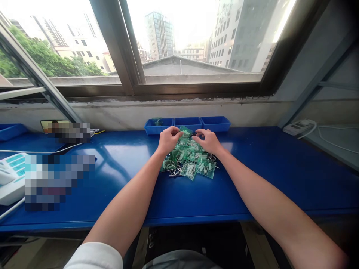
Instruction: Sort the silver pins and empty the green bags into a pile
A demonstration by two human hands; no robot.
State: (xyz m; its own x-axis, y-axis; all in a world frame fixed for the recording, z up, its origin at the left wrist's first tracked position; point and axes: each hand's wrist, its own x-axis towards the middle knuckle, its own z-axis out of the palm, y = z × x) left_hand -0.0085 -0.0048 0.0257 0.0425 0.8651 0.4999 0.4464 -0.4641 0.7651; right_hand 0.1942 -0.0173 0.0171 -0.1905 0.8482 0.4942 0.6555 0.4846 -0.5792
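Note:
A pile of small green-tinted plastic bags [189, 170] and loose metal pins [175, 172] lies on the blue table, with light and silvery pieces inside the bags. My left hand [169, 139] is at the pile's far left side, thumb and fingers closed on the edge of a green plastic bag [185, 130]. Opposite it, my right hand [209, 142] has thumb and fingertips drawn together by small dark pieces at the bag's right side. What exactly the right fingertips hold is too small to make out.
Behind the pile stands a row of three joined blue bins [187, 123]; the left one contains a green bag. At left are a white device [12, 175], cables and a propped phone [46, 126]. A white power strip [298, 127] sits at right, below the window.

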